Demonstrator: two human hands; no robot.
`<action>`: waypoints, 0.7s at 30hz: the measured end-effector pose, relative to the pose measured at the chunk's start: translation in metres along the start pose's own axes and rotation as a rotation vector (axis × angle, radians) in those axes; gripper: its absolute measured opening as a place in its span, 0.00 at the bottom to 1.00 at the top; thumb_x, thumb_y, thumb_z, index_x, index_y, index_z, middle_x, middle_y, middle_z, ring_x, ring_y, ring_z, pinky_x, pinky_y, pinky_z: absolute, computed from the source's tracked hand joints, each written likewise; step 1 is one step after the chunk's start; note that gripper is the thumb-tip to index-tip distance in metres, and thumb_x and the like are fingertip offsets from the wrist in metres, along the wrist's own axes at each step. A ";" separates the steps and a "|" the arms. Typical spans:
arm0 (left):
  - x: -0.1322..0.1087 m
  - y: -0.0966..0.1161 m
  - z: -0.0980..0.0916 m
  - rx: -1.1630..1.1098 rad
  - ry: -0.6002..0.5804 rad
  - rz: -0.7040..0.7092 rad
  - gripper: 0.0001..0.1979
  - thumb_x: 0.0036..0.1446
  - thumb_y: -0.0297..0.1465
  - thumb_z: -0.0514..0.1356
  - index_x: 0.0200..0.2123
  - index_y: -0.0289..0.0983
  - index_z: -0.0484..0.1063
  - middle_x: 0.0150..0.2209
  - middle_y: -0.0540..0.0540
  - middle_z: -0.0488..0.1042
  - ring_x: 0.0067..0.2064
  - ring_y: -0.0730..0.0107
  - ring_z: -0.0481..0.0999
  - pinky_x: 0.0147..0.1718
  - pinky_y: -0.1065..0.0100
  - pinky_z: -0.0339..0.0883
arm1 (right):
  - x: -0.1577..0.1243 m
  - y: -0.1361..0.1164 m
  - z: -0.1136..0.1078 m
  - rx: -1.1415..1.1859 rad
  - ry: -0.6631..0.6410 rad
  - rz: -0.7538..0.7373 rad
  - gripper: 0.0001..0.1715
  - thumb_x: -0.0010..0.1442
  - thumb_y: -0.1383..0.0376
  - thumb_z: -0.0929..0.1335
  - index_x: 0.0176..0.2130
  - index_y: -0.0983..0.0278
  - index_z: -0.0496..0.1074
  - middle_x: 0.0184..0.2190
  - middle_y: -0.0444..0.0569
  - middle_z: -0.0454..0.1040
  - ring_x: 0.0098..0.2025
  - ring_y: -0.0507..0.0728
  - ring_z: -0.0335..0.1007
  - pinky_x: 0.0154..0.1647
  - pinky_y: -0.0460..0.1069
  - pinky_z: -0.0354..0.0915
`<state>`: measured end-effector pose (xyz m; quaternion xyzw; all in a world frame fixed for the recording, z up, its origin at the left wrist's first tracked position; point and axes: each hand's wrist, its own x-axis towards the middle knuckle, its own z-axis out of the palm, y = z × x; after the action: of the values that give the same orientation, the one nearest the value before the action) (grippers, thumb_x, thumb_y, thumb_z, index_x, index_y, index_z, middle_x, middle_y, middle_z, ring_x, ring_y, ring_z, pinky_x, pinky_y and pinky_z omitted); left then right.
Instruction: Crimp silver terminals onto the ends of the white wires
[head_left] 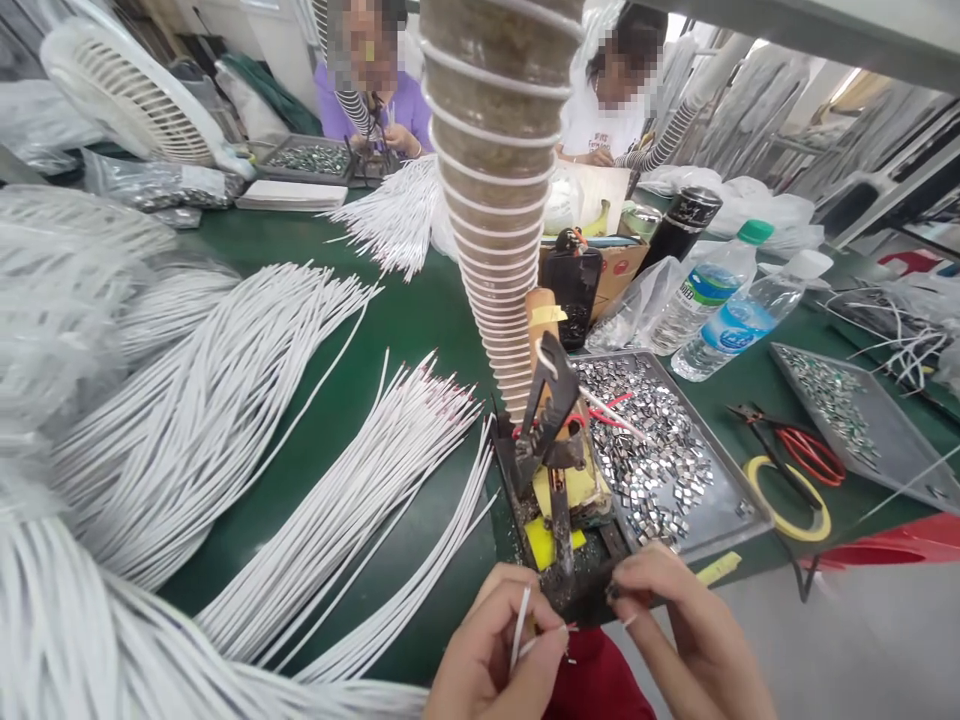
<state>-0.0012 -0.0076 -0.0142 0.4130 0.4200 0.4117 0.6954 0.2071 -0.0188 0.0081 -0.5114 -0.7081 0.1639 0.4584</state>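
Note:
At the front edge of the bench, my left hand [501,645] pinches a white cable [520,625]; thin reddish wire ends show past the fingertips. Just to its right, my right hand [686,625] is closed at the fingertips around something small and dark that I cannot make out. Between and beyond both hands stands a small soldering fixture [559,500] with a dark clamp and yellow pads. A wide ribbed extraction hose [499,200] comes down behind it. Right of the fixture, a grey tray [731,515] holds many small shiny metal parts [652,450].
Bundles of white cables [337,520] cover the left side. Two water bottles [739,320], pliers [795,445], a yellow tape roll [787,500] and a second tray [900,430] lie to the right. Two people sit opposite, near a white fan [142,95].

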 end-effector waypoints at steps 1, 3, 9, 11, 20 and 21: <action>0.001 0.001 0.001 -0.019 0.000 0.008 0.22 0.62 0.52 0.70 0.29 0.39 0.79 0.36 0.50 0.70 0.35 0.67 0.66 0.37 0.70 0.61 | 0.000 -0.004 0.004 0.024 -0.015 -0.009 0.08 0.71 0.71 0.68 0.45 0.58 0.73 0.32 0.42 0.80 0.32 0.50 0.77 0.37 0.43 0.76; 0.001 0.003 0.003 -0.076 -0.016 0.000 0.21 0.61 0.50 0.71 0.30 0.38 0.79 0.35 0.49 0.72 0.37 0.66 0.69 0.40 0.70 0.64 | 0.000 -0.009 0.010 0.041 -0.052 -0.037 0.05 0.73 0.68 0.67 0.45 0.59 0.74 0.32 0.43 0.80 0.32 0.50 0.77 0.36 0.42 0.76; 0.000 0.007 0.005 -0.197 -0.007 -0.062 0.16 0.60 0.43 0.75 0.31 0.37 0.81 0.36 0.47 0.81 0.38 0.68 0.77 0.42 0.73 0.69 | -0.002 -0.010 0.016 0.044 -0.063 -0.063 0.06 0.72 0.70 0.68 0.46 0.59 0.74 0.33 0.44 0.79 0.34 0.50 0.77 0.39 0.44 0.76; 0.001 0.009 0.006 -0.246 0.010 -0.067 0.15 0.58 0.42 0.77 0.30 0.37 0.82 0.35 0.47 0.82 0.38 0.68 0.79 0.43 0.74 0.70 | -0.005 -0.008 0.016 0.056 -0.079 -0.074 0.10 0.70 0.72 0.69 0.48 0.59 0.74 0.34 0.44 0.79 0.35 0.51 0.76 0.38 0.44 0.76; 0.007 0.015 0.006 -0.317 0.002 -0.111 0.16 0.55 0.41 0.78 0.29 0.37 0.81 0.34 0.50 0.80 0.36 0.71 0.76 0.39 0.74 0.68 | -0.012 -0.007 0.019 -0.110 0.024 -0.119 0.12 0.68 0.75 0.68 0.47 0.61 0.75 0.39 0.48 0.80 0.39 0.51 0.82 0.44 0.43 0.79; 0.008 0.014 0.005 -0.315 -0.008 -0.112 0.17 0.56 0.41 0.78 0.29 0.36 0.80 0.34 0.50 0.80 0.35 0.71 0.76 0.38 0.73 0.67 | -0.014 -0.006 0.020 -0.118 0.048 -0.117 0.12 0.67 0.75 0.69 0.47 0.61 0.75 0.40 0.49 0.80 0.40 0.52 0.83 0.44 0.43 0.79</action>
<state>0.0030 0.0027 -0.0014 0.2764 0.3698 0.4315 0.7750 0.1887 -0.0289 -0.0052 -0.4989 -0.7341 0.0826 0.4532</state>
